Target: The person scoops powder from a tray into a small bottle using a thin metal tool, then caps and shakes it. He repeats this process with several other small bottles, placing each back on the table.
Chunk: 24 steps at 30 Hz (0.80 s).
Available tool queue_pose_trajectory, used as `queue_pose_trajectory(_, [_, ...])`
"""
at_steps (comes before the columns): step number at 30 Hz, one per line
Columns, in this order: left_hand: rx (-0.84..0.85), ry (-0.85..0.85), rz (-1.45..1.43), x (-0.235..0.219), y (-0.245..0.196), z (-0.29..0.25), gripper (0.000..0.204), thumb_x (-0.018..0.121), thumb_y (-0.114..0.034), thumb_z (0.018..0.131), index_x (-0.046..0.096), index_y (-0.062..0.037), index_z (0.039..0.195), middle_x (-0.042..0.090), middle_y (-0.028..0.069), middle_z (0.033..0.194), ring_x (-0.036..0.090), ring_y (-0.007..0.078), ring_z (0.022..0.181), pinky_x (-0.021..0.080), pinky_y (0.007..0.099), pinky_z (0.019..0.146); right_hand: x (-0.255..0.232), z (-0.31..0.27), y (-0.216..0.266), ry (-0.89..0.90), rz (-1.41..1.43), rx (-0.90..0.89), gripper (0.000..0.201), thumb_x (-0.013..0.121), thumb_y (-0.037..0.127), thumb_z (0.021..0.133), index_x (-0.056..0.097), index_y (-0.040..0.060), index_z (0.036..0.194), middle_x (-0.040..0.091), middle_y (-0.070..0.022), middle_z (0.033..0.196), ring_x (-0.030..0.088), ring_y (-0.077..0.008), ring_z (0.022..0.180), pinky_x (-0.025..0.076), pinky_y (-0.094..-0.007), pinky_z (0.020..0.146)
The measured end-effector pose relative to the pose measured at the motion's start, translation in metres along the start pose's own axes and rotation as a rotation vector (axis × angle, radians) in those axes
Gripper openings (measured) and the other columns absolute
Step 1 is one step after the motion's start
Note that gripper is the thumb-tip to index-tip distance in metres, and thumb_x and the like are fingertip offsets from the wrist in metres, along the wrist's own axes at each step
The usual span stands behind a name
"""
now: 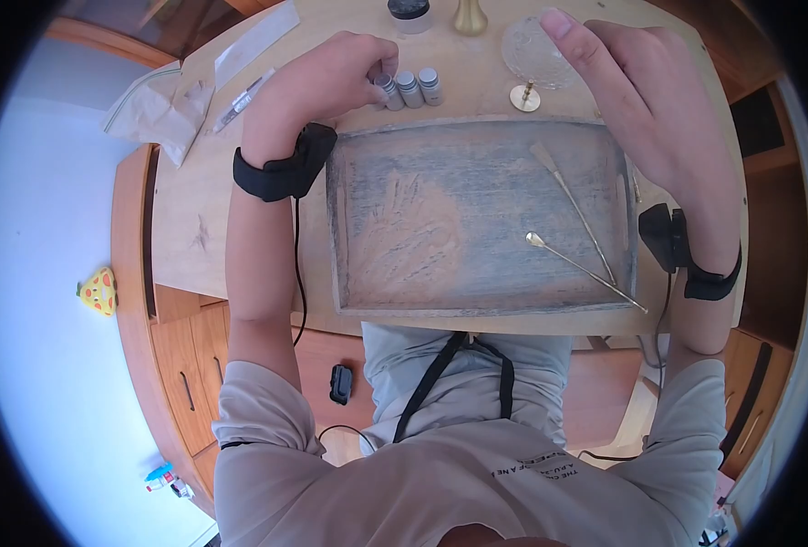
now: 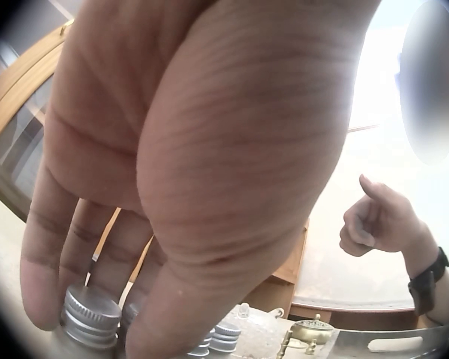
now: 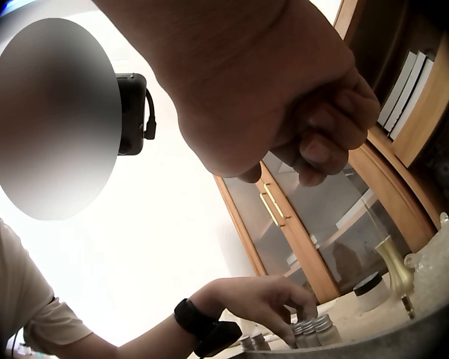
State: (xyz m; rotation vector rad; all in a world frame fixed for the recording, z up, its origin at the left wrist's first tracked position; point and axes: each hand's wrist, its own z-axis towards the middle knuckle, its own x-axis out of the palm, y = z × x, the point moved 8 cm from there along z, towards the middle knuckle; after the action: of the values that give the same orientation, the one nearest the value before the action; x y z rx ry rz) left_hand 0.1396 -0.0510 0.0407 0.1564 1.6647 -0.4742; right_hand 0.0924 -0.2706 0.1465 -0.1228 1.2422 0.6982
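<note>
My left hand reaches down over a row of small bottles with silver screw caps at the back of the table. Its thumb and fingers close in around one capped bottle; more caps show past the thumb in the left wrist view. Part of the row is hidden under this hand. My right hand is raised over the table's right side, fingers curled in and thumb sticking out, holding nothing. Below it in the head view are a clear glass dish and a small brass piece with a round base.
A grey wooden tray with reddish powder patches lies in front. A brass spoon and a long-handled brass tool rest on it. Behind stand a black-lidded jar and a brass vase. A plastic bag lies at left.
</note>
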Motion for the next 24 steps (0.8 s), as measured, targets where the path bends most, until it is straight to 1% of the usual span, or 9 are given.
queue_pose_trajectory(2, [0.010, 0.003, 0.012, 0.001, 0.002, -0.001, 0.024, 0.075, 0.000, 0.077, 0.064, 0.0027, 0.098, 0.069, 0.0146, 0.088, 0.067, 0.0271, 0.085, 0.053, 0.0368, 0.080, 0.005, 0.005, -0.012, 0.110, 0.066, 0.049, 0.062, 0.049, 0.038, 0.105, 0.060, -0.0050, 0.063, 0.050, -0.0237, 0.053, 0.053, -0.0392, 0.049, 0.044, -0.0430, 0.052])
queue_pose_trajectory(7, [-0.003, 0.007, 0.019, 0.001, 0.005, -0.001, 0.025, 0.073, 0.002, 0.076, 0.064, 0.0024, 0.099, 0.069, 0.0150, 0.088, 0.067, 0.0275, 0.085, 0.053, 0.0370, 0.080, 0.000, 0.006, -0.008, 0.088, 0.092, 0.022, 0.062, 0.049, 0.038, 0.105, 0.059, -0.0048, 0.062, 0.050, -0.0239, 0.053, 0.053, -0.0397, 0.049, 0.044, -0.0434, 0.052])
queue_pose_trajectory(10, [0.014, -0.017, 0.036, 0.002, 0.005, -0.002, 0.026, 0.074, 0.001, 0.075, 0.064, 0.0020, 0.099, 0.068, 0.0150, 0.087, 0.066, 0.0275, 0.083, 0.052, 0.0367, 0.078, -0.001, 0.000, 0.001, 0.012, 0.003, -0.015, 0.062, 0.049, 0.039, 0.105, 0.061, -0.0050, 0.063, 0.050, -0.0238, 0.053, 0.054, -0.0396, 0.049, 0.045, -0.0434, 0.052])
queue_pose_trajectory(12, [0.006, -0.001, 0.077, 0.003, 0.003, 0.000, 0.027, 0.075, 0.000, 0.075, 0.064, 0.0017, 0.099, 0.068, 0.0149, 0.086, 0.065, 0.0274, 0.081, 0.052, 0.0364, 0.076, 0.002, 0.001, -0.003, 0.026, -0.006, -0.001, 0.062, 0.049, 0.039, 0.105, 0.062, -0.0052, 0.064, 0.051, -0.0236, 0.053, 0.054, -0.0393, 0.049, 0.045, -0.0431, 0.052])
queue_pose_trajectory(14, [0.014, -0.028, 0.059, 0.003, 0.005, -0.001, 0.027, 0.075, -0.001, 0.075, 0.064, 0.0016, 0.099, 0.067, 0.0147, 0.085, 0.064, 0.0270, 0.079, 0.051, 0.0364, 0.074, 0.008, 0.007, -0.016, 0.132, 0.065, 0.066, 0.061, 0.049, 0.039, 0.105, 0.064, -0.0055, 0.066, 0.051, -0.0234, 0.054, 0.055, -0.0388, 0.049, 0.045, -0.0428, 0.052])
queue_pose_trajectory(20, [0.032, -0.034, 0.033, 0.001, 0.004, -0.001, 0.029, 0.077, -0.003, 0.074, 0.064, 0.0014, 0.098, 0.065, 0.0138, 0.081, 0.063, 0.0265, 0.076, 0.051, 0.0362, 0.072, 0.007, 0.007, -0.016, 0.152, 0.067, 0.116, 0.061, 0.049, 0.039, 0.105, 0.064, -0.0057, 0.066, 0.051, -0.0230, 0.053, 0.055, -0.0381, 0.049, 0.045, -0.0425, 0.052])
queue_pose_trajectory(24, [0.004, -0.002, 0.045, 0.002, 0.003, -0.001, 0.029, 0.077, -0.003, 0.074, 0.064, 0.0005, 0.100, 0.065, 0.0129, 0.082, 0.063, 0.0259, 0.078, 0.052, 0.0353, 0.074, 0.002, 0.006, -0.009, 0.148, 0.088, 0.082, 0.062, 0.049, 0.039, 0.105, 0.062, -0.0053, 0.063, 0.051, -0.0228, 0.052, 0.054, -0.0376, 0.047, 0.044, -0.0427, 0.051])
